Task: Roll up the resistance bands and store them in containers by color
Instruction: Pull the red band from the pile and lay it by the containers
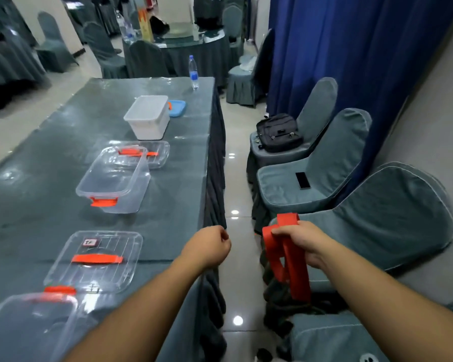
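Observation:
My right hand (pixel 300 241) grips a red resistance band (pixel 290 259) over the aisle, in front of the nearest chair; its loops hang down to a dark pile of bands (pixel 285 307) on that chair's seat. My left hand (pixel 209 246) hovers above the table's right edge, fingers curled, nothing visible in it. On the table stand a clear container with an orange handle (pixel 115 181), its lid (pixel 154 152) behind it, another clear container (pixel 24 327) at the near left, and a clear lid (pixel 94 259) beyond that.
A white bin (pixel 148 117) and a blue lid (pixel 177 107) sit farther along the grey-clothed table (pixel 173 199), with a water bottle (pixel 193 72) at its far end. Covered chairs line the right wall; one holds a black bag (pixel 279 131), another a phone (pixel 302 180).

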`<state>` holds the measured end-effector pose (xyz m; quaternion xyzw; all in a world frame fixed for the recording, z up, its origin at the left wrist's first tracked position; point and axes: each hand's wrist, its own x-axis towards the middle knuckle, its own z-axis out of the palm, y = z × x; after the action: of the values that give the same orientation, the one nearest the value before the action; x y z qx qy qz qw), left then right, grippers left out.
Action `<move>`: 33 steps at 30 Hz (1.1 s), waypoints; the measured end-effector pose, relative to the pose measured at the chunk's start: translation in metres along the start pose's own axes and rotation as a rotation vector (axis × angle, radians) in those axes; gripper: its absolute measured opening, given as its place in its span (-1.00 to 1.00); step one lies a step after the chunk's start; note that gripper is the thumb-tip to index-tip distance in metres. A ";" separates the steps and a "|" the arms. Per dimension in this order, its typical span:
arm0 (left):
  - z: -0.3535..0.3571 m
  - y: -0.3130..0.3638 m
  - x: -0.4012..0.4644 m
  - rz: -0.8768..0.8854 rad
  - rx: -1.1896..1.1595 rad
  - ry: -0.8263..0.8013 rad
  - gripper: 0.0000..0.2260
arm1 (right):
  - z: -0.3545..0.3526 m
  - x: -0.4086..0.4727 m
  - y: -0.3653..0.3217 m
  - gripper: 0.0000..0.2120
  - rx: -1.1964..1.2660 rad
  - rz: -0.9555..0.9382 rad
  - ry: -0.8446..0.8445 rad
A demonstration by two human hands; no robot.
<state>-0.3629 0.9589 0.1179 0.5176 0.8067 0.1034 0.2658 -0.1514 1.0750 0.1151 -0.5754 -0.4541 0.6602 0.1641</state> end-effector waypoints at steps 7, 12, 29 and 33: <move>-0.022 0.002 0.112 0.010 0.134 -0.011 -0.84 | -0.011 0.095 -0.058 -0.83 -0.014 -0.022 0.027; -0.052 0.021 0.201 -0.031 0.206 0.002 -0.80 | -0.015 0.176 -0.110 -0.84 -0.016 0.002 -0.018; -0.142 0.015 0.460 -0.130 0.185 0.033 -0.83 | 0.028 0.397 -0.321 -0.76 -0.117 -0.079 -0.076; -0.173 -0.008 0.524 -0.135 0.143 0.034 -0.81 | 0.059 0.451 -0.372 -0.78 -0.165 -0.096 -0.088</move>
<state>-0.6313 1.4405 0.0904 0.4779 0.8495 0.0362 0.2206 -0.4468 1.5826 0.1286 -0.5352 -0.5407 0.6364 0.1273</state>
